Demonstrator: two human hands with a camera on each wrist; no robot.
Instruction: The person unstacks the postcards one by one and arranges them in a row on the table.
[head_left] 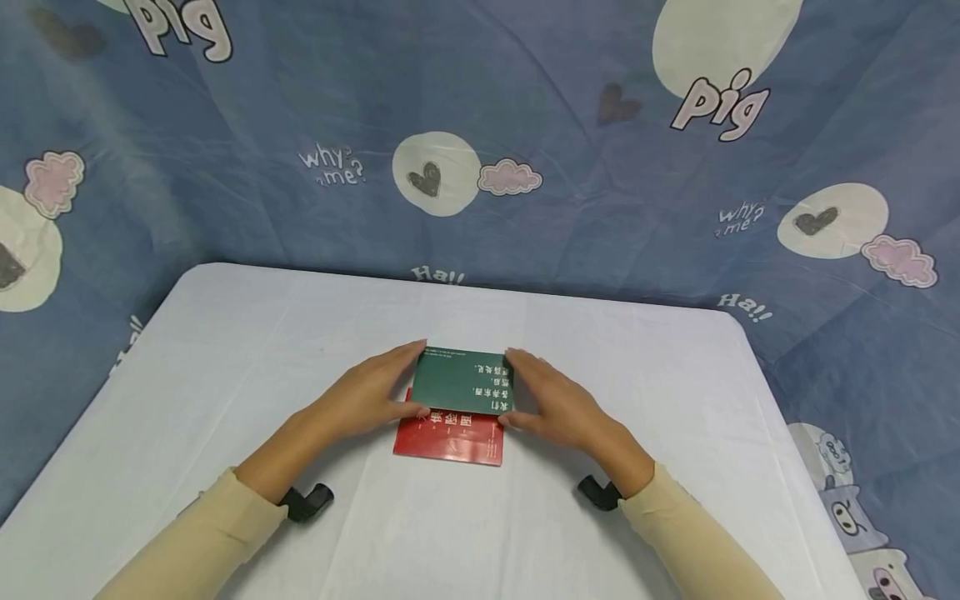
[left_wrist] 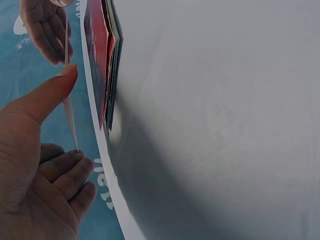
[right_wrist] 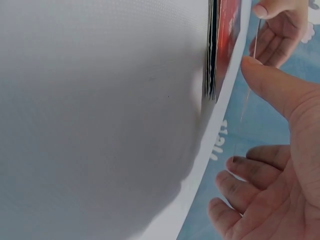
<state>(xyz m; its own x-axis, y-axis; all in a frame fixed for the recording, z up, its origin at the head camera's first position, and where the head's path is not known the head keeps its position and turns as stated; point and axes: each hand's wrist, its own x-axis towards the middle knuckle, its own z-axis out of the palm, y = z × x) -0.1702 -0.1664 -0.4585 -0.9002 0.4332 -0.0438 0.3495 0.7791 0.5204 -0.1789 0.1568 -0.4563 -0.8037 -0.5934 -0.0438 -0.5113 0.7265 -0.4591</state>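
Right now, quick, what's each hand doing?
Left hand: pinching the green card's left edge.
Right hand: pinching its right edge, above the red booklet.

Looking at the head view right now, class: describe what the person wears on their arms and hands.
Both arms wear long, close-fitting sleeves of pale beige cloth, the left sleeve and the right sleeve each ending at the wrist. A small black device sits under each wrist, on the left and on the right. The left hand and right hand are bare: no gloves, rings or watch visible.
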